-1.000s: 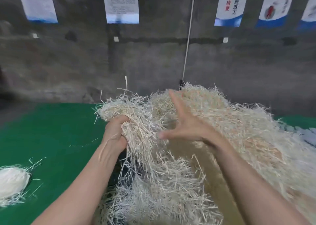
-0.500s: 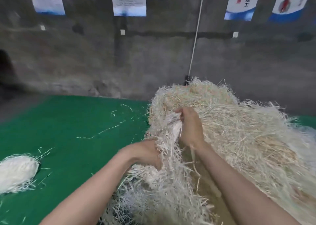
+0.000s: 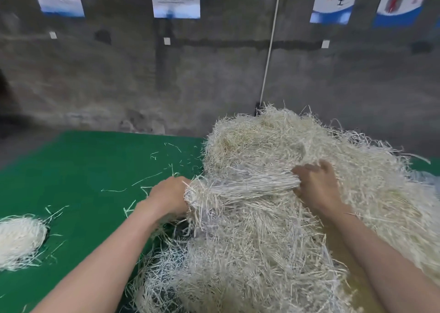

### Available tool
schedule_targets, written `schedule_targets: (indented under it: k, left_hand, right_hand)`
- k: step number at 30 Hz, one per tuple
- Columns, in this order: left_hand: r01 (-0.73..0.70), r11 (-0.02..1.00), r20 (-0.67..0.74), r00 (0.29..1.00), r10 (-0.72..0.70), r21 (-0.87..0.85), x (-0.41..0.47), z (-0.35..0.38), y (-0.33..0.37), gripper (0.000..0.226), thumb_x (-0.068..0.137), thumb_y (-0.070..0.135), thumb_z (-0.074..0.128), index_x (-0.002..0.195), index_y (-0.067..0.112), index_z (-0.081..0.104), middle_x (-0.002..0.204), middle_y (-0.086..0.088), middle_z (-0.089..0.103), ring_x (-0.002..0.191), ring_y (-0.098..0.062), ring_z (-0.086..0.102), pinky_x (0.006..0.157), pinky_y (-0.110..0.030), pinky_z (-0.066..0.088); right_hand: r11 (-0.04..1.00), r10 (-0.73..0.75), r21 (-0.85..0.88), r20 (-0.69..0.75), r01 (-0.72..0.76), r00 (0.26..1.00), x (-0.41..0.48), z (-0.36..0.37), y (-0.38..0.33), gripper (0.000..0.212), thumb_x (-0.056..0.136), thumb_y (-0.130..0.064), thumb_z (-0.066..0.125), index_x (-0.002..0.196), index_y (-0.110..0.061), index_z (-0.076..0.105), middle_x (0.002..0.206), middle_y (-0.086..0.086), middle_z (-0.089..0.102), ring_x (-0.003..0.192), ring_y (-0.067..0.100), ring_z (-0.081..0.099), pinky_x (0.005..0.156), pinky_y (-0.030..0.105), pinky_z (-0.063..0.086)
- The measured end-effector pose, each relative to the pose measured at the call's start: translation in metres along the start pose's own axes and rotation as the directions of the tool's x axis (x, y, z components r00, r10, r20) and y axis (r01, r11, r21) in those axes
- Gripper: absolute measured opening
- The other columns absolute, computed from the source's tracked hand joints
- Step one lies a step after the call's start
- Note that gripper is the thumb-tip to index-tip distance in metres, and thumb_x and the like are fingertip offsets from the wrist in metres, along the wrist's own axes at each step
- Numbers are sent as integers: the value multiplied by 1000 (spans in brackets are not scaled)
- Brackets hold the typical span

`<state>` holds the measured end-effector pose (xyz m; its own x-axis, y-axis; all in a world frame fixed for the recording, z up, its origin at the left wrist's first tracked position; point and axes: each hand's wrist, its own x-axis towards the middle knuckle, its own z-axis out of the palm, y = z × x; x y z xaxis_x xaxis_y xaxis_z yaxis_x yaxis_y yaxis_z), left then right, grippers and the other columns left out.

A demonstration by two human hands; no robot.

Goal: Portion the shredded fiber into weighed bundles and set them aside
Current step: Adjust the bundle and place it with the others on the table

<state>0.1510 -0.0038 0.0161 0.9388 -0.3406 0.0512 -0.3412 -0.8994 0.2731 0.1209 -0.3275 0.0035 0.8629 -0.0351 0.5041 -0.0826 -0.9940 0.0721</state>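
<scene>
While a rounded bundle (image 3: 20,239) lies well apart at the far left of the green mat (image 3: 83,170), the left hand (image 3: 167,195) curls round one end of a hank of strands (image 3: 250,186). That hank stretches nearly level, left to right, across the fiber pile (image 3: 262,260), its other end gripped in the right hand (image 3: 316,186). I judge it must lift leftward, toward the green mat.

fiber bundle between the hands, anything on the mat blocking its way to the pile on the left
Nothing solid: only loose strands lie on the green mat between the fiber bundle and the left pile.
</scene>
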Motion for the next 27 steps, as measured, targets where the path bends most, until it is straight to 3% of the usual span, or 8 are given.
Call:
schedule_targets:
  k: [5, 10, 16, 18, 19, 20, 22, 27]
  left_hand:
    - [-3, 1000, 4, 1000, 3, -31, -1, -6, -16, 24, 90, 24, 56, 67, 31, 56, 77, 16, 59, 68, 1, 57, 63, -13, 46]
    - [128, 889, -24, 988, -154, -439, -10, -9, -12, 36, 81, -13, 53, 66, 19, 50, 72, -1, 57, 54, -7, 53, 42, -12, 42]
    - [150, 627, 33, 980, -194, -765, -12, -22, 1, 38, 82, -19, 48, 82, 18, 46, 76, 1, 49, 57, -5, 52, 41, -5, 38]
    - [138, 396, 66, 980, -190, -908, -17, -31, 8, 23, 87, -11, 48, 76, 9, 47, 76, -5, 51, 54, -3, 50, 56, -11, 43]
    - [133, 249, 88, 979, -184, -959, -20, -36, 13, 20, 88, -9, 46, 75, 6, 49, 79, -8, 53, 60, -6, 52, 68, -19, 45]
    - [124, 86, 108, 980, -165, -989, -22, -39, 19, 19, 86, -8, 44, 75, 5, 52, 80, -10, 55, 67, -14, 55, 75, -29, 48]
    - [85, -150, 98, 992, -83, -985, -23, -45, 31, 19, 77, -3, 47, 69, 5, 62, 74, -13, 61, 66, -24, 61, 68, -41, 56]
    - [82, -252, 124, 980, -156, -964, -8, -45, 54, 24, 91, 9, 41, 71, 11, 54, 55, -6, 65, 50, -20, 64, 57, -38, 56]
  right_hand:
    - [989, 132, -89, 125, -122, 983, 1, -1, 25, 45, 78, -28, 72, 121, -23, 60, 104, 0, 67, 99, 17, 61, 108, 35, 20]
    - [980, -51, 199, 256, 0, 965, 7, -38, -14, 77, 70, -27, 77, 136, -32, 38, 128, -6, 56, 121, 13, 48, 116, 42, 0]
    - [854, -368, 477, 272, 207, 889, 2, -84, -89, 125, 63, -22, 80, 142, -47, -15, 144, -29, -7, 138, 4, -10, 113, 36, -11]
    - [783, -351, 622, 431, 8, 831, -3, -69, -123, 119, 71, -20, 78, 143, -46, -13, 148, -20, 2, 136, 11, 16, 112, 35, 27]
    - [746, -322, 661, 463, -79, 826, -7, -55, -137, 107, 77, -16, 75, 148, -40, -3, 148, -10, 18, 124, 10, 40, 92, 22, 47]
    - [710, -272, 689, 461, -148, 845, -10, -41, -147, 90, 82, -12, 68, 149, -31, 12, 138, -2, 40, 103, 8, 54, 70, 13, 50]
    - [736, -181, 662, 392, -139, 902, -21, -14, -162, 55, 92, -9, 52, 143, -16, 32, 103, -2, 59, 76, 4, 58, 61, 15, 50]
    - [757, -115, 643, 304, -115, 946, -65, 42, -170, 32, 95, -5, 34, 121, -7, 53, 123, -5, 54, 78, 7, 59, 90, 26, 51]
